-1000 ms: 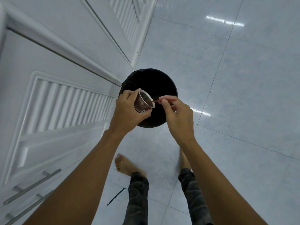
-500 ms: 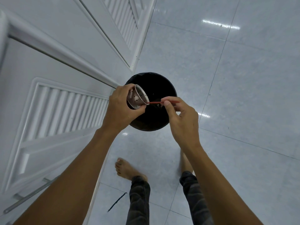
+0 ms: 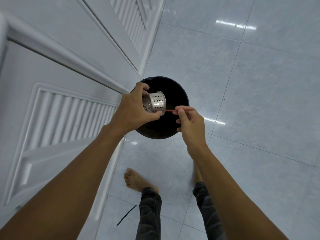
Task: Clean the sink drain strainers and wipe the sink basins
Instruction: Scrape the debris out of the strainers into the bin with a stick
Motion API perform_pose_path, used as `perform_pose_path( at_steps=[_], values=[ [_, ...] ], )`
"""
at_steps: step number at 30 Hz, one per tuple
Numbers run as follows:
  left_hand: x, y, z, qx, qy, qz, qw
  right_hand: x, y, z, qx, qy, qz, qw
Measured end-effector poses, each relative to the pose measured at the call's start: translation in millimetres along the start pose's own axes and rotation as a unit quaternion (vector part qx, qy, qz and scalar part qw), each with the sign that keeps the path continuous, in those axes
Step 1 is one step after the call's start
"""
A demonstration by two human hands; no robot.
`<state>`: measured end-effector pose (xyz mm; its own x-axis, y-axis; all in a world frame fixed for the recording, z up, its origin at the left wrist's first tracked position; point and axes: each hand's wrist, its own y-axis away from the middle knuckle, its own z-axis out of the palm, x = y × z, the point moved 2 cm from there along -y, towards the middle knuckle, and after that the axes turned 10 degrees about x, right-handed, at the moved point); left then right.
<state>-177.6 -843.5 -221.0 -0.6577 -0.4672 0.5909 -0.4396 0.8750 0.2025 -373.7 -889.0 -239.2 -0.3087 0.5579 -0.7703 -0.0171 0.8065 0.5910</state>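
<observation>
My left hand (image 3: 134,110) grips the metal strainer (image 3: 154,103) over the black bin (image 3: 174,94), tipped on its side, mouth facing right. It is a shiny steel cup with a flared rim and rows of small dark holes. My right hand (image 3: 189,123) pinches a thin red stick (image 3: 174,110), its tip just beside the rim.

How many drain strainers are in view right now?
1. The metal strainer is gripped in the left hand, tipped on its side over the black bin. The right hand holds a thin red stick beside it. Any others are out of frame.
</observation>
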Motion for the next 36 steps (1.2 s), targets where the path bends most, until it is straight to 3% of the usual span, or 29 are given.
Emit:
perform_pose_path(
  at_steps=[3,9,13,18,22,24,28,33,36],
  values=[
    [-1.2,3.5,-1.9,0.008,0.006,0.002,1.000,6.2,-6.3,-10.0,0.040,-0.059,0.065,0.995],
    [4.9,4.9,-0.5,0.005,0.055,0.014,0.998,6.0,-3.5,-2.8,-0.054,-0.217,0.192,0.955],
    [8.2,-0.9,-7.8,0.029,0.081,-0.001,0.996,13.2,-0.7,-8.6,-0.070,-0.126,0.136,0.980],
    [1.8,4.7,-4.6,-0.013,0.050,-0.013,0.999,15.1,-2.7,-20.0,0.024,-0.021,-0.014,0.999],
    [-1.4,7.1,-2.0,0.000,0.056,-0.054,0.997,14.8,-2.7,-15.5,-0.016,-0.104,0.034,0.994],
    [1.7,6.2,-1.7,-0.001,0.052,-0.050,0.997,17.4,1.8,-8.1,-0.033,-0.074,0.032,0.996],
    [0.0,4.2,-3.5,0.004,0.046,-0.062,0.997,20.8,1.6,-7.9,0.072,-0.014,-0.005,0.997],
    [1.4,3.2,-0.6,0.003,0.038,-0.065,0.997,22.2,13.1,-0.7,0.009,-0.106,0.004,0.994],
    [5.3,2.4,1.0,0.001,0.039,-0.065,0.997,27.1,15.6,3.6,0.070,-0.090,0.039,0.993]
  ],
)
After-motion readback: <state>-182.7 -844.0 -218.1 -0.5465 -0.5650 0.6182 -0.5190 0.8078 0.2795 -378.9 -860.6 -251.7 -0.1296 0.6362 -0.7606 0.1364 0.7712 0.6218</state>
